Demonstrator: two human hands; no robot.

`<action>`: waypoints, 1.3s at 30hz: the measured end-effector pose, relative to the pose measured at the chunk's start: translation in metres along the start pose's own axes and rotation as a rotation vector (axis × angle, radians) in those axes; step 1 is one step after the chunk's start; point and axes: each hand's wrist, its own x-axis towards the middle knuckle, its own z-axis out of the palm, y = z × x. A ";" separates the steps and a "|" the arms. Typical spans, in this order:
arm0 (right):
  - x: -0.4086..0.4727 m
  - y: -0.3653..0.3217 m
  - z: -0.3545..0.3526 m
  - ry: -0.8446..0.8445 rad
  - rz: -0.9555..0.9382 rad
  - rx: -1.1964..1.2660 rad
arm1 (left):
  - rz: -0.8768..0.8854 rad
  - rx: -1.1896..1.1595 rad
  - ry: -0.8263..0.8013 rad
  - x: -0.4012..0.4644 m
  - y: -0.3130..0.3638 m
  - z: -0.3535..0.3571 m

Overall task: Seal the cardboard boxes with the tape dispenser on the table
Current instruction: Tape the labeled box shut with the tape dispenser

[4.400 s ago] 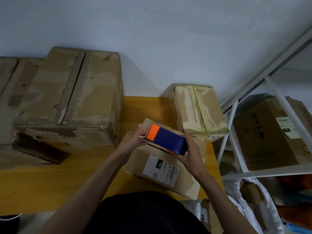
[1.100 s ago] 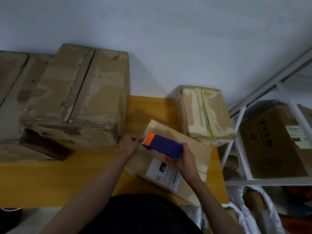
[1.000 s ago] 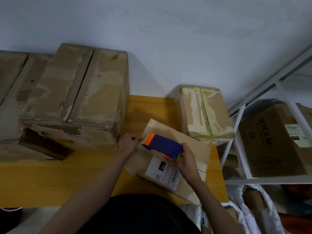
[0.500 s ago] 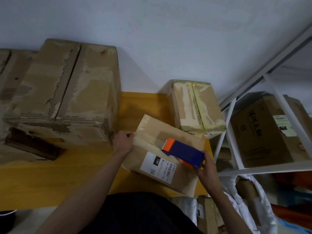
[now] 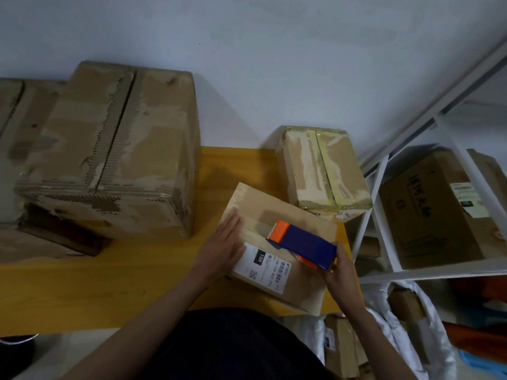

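A flat cardboard box (image 5: pixel 277 215) with a white shipping label (image 5: pixel 263 266) lies tilted on the yellow table (image 5: pixel 115 283) near its right end. My right hand (image 5: pixel 341 266) grips a blue and orange tape dispenser (image 5: pixel 301 242) resting on the box's top, over its right half. A strip of clear tape runs along the seam to the left of the dispenser. My left hand (image 5: pixel 223 246) lies flat with fingers extended on the box's left part, pressing on the taped seam.
A large worn cardboard box (image 5: pixel 109 149) stands on the table at left, with more cardboard beside it. A smaller taped box (image 5: pixel 323 171) sits behind the flat one. A white metal shelf (image 5: pixel 384 187) with a brown carton (image 5: pixel 433 209) stands at right; bags and boxes lie below.
The dispenser has been drawn from the box's left end toward the right, laying tape along the seam. My left hand went from gripping the left edge to lying flat on the tape.
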 end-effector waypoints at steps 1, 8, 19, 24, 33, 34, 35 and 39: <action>0.000 0.000 0.000 0.004 -0.002 0.004 | 0.016 0.035 -0.021 0.000 0.002 -0.001; -0.003 0.002 0.005 0.023 -0.012 -0.005 | -0.017 0.153 -0.073 0.002 0.012 0.003; 0.006 -0.016 0.032 -0.028 -0.014 0.032 | -0.072 0.185 -0.115 0.039 -0.021 -0.019; 0.007 -0.017 0.043 -0.021 0.007 0.025 | -0.036 0.202 -0.159 0.046 -0.028 -0.030; 0.010 -0.011 0.044 -0.032 -0.009 -0.059 | -0.044 0.310 -0.194 0.048 -0.023 -0.030; 0.011 -0.011 0.044 -0.032 -0.021 -0.076 | -0.033 0.325 -0.188 0.048 -0.021 -0.030; 0.011 -0.011 0.044 -0.034 -0.032 -0.089 | -0.023 0.339 -0.186 0.048 -0.020 -0.029; 0.012 -0.012 0.042 -0.054 -0.043 -0.099 | 0.012 0.369 -0.190 0.046 -0.020 -0.026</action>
